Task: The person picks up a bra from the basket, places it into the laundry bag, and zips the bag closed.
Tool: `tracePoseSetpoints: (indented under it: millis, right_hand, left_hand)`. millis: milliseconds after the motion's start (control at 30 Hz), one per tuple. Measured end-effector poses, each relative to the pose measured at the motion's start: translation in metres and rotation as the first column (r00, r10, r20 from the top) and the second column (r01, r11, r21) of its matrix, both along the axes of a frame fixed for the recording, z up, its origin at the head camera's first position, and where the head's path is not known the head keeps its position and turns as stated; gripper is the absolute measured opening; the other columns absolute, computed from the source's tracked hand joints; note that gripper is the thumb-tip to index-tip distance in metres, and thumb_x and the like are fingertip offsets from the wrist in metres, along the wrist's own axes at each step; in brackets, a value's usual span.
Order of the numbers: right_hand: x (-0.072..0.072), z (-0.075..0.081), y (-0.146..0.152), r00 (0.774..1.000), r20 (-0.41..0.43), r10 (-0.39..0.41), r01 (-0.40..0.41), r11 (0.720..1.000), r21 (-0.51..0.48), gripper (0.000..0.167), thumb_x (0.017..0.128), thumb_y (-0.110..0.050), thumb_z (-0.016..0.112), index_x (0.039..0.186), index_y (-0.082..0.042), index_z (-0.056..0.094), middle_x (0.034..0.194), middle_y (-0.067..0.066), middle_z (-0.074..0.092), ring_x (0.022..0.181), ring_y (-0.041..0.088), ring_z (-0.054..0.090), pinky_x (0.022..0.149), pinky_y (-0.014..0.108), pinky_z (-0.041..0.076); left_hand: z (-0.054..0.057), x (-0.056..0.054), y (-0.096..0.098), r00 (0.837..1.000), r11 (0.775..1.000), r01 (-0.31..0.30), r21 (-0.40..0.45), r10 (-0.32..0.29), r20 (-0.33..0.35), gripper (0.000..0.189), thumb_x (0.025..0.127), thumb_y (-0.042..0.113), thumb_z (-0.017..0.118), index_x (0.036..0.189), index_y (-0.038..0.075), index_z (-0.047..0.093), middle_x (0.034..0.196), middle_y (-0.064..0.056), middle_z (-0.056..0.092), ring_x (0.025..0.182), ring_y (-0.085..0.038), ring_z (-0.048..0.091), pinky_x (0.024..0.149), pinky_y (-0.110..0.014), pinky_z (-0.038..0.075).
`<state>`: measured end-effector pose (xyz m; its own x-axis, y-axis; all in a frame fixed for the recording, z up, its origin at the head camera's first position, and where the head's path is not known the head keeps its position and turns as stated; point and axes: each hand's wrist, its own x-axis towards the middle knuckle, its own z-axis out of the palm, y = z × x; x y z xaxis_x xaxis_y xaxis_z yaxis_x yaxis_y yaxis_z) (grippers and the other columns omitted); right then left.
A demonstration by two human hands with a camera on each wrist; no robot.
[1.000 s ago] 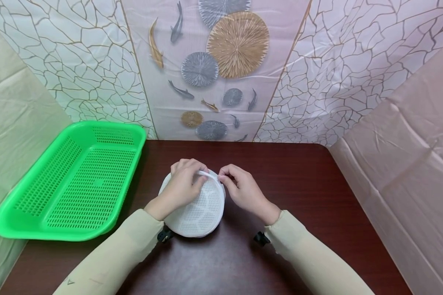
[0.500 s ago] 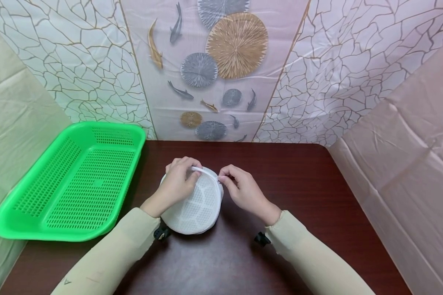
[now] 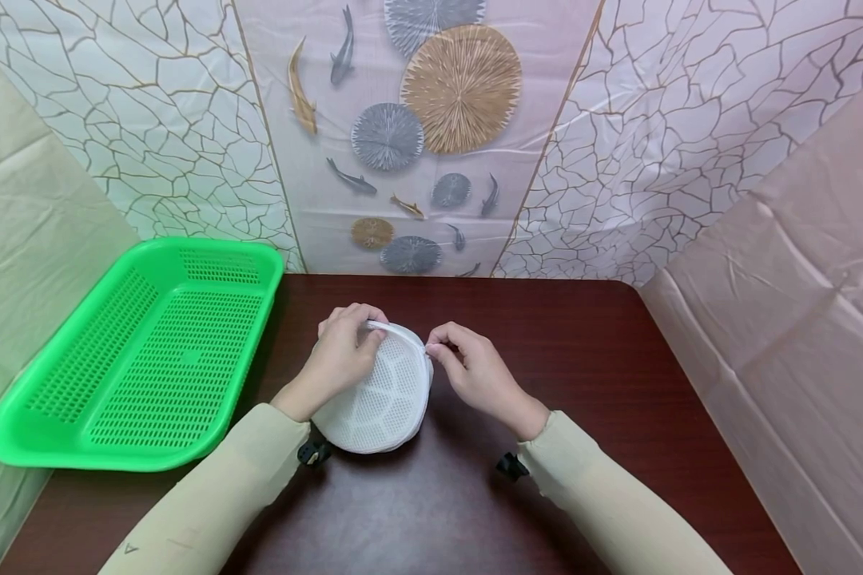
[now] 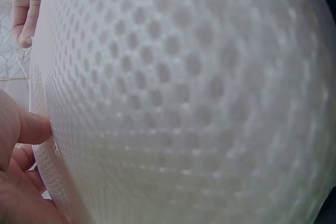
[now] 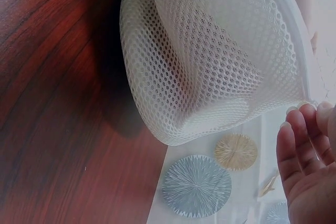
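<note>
A round white mesh laundry bag (image 3: 377, 399) is held slightly tilted above the middle of the table. My left hand (image 3: 341, 351) grips its far left rim, thumb on the mesh face and fingers behind. In the left wrist view that thumb (image 4: 35, 128) presses against the mesh close up. At the bag's right edge my right hand (image 3: 475, 371) pinches a small bit of the rim between thumb and fingertips. The right wrist view shows the pinch at the corner of the white edging, with the mesh side wall (image 5: 210, 61) sagging in folds. What exactly the fingertips hold is too small to tell.
A green plastic basket (image 3: 180, 359) with slotted sides stands on the left of the dark red-brown table (image 3: 582, 383). Patterned sheets (image 3: 439, 200) hang behind the table's back edge, and plain cloth (image 3: 784, 263) borders the right side.
My left hand has shifted left and a little away from me, and the bag has turned and tilted with it. The right hand has stayed almost in place, still pinching the edge.
</note>
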<state>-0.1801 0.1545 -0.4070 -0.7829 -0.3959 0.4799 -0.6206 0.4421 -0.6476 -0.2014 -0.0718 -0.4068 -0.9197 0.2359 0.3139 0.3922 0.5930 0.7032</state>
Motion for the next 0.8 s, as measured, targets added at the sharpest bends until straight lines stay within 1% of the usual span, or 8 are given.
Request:
tracePoseSetpoints:
  millis: [100,200,333,467,600,667,733,800]
  right_hand:
    - [0.0,0.0,0.001,1.0,-0.004,0.001,-0.001,1.0,0.003,0.005,0.095,-0.008,0.062,0.092,-0.012,0.061,0.085,-0.006,0.057,0.077,0.01,0.053,0.066,0.027,0.047]
    - [0.001,0.0,0.002,1.0,-0.003,-0.003,0.003,1.0,0.004,0.004,0.095,-0.009,0.062,0.092,-0.013,0.061,0.086,-0.006,0.058,0.078,0.01,0.054,0.067,0.028,0.047]
    - [0.002,-0.001,0.004,1.0,0.001,-0.011,0.011,1.0,0.007,0.006,0.094,-0.009,0.062,0.092,-0.015,0.061,0.087,-0.007,0.059,0.079,0.009,0.055,0.068,0.028,0.049]
    - [0.003,-0.001,0.005,1.0,0.008,-0.012,0.012,1.0,0.003,0.006,0.094,-0.009,0.063,0.092,-0.015,0.061,0.088,-0.007,0.059,0.08,0.009,0.055,0.069,0.028,0.049]
    - [0.004,0.001,0.007,1.0,0.015,-0.022,0.022,1.0,-0.008,0.006,0.093,-0.006,0.063,0.091,-0.012,0.061,0.087,-0.006,0.059,0.08,0.01,0.056,0.069,0.028,0.049]
    - [0.004,0.001,0.008,0.999,0.016,-0.027,0.027,1.0,-0.01,0.005,0.093,-0.006,0.063,0.091,-0.011,0.061,0.087,-0.006,0.059,0.079,0.01,0.056,0.068,0.028,0.049]
    - [0.004,0.002,0.008,0.999,0.017,-0.029,0.029,1.0,-0.01,0.004,0.093,-0.006,0.063,0.091,-0.009,0.061,0.087,-0.005,0.059,0.079,0.01,0.055,0.068,0.028,0.049]
    - [0.004,0.002,0.008,0.999,0.02,-0.029,0.029,1.0,-0.012,0.003,0.094,-0.007,0.063,0.092,-0.009,0.061,0.087,-0.005,0.06,0.079,0.01,0.055,0.067,0.028,0.049]
  left_hand:
    - [0.0,0.0,0.0,1.0,1.0,-0.002,-0.004,0.002,0.007,0.009,0.091,0.011,0.064,0.098,0.016,0.063,0.099,0.001,0.062,0.105,-0.025,0.048,0.099,-0.05,0.025]
    - [0.001,-0.001,-0.002,1.0,1.0,-0.026,0.003,0.026,0.015,0.008,0.091,0.011,0.063,0.098,0.015,0.062,0.098,-0.001,0.062,0.102,-0.026,0.048,0.097,-0.049,0.028]
    - [0.002,-0.002,-0.005,0.997,0.997,-0.07,0.023,0.069,0.034,0.008,0.091,0.01,0.063,0.097,0.015,0.062,0.098,-0.002,0.062,0.098,-0.026,0.049,0.089,-0.046,0.037]
    - [0.001,-0.003,-0.007,0.996,0.996,-0.082,0.032,0.081,0.04,0.008,0.092,0.01,0.061,0.099,0.013,0.062,0.098,-0.004,0.062,0.096,-0.026,0.049,0.083,-0.044,0.042]
    - [-0.001,-0.006,-0.012,0.993,0.993,-0.104,0.052,0.101,0.054,0.008,0.093,0.009,0.06,0.101,0.01,0.061,0.1,-0.007,0.062,0.094,-0.027,0.053,0.085,-0.043,0.045]
    - [-0.001,-0.008,-0.014,0.991,0.991,-0.115,0.064,0.111,0.073,0.008,0.093,0.009,0.059,0.102,0.009,0.06,0.101,-0.008,0.062,0.094,-0.027,0.055,0.086,-0.044,0.046]
    - [-0.002,-0.008,-0.014,0.989,0.99,-0.119,0.07,0.113,0.093,0.008,0.094,0.01,0.059,0.103,0.009,0.06,0.102,-0.009,0.062,0.093,-0.026,0.055,0.087,-0.044,0.047]
    - [-0.002,-0.008,-0.014,0.989,0.991,-0.118,0.07,0.111,0.098,0.009,0.095,0.011,0.058,0.103,0.009,0.059,0.103,-0.009,0.062,0.094,-0.026,0.056,0.087,-0.044,0.047]
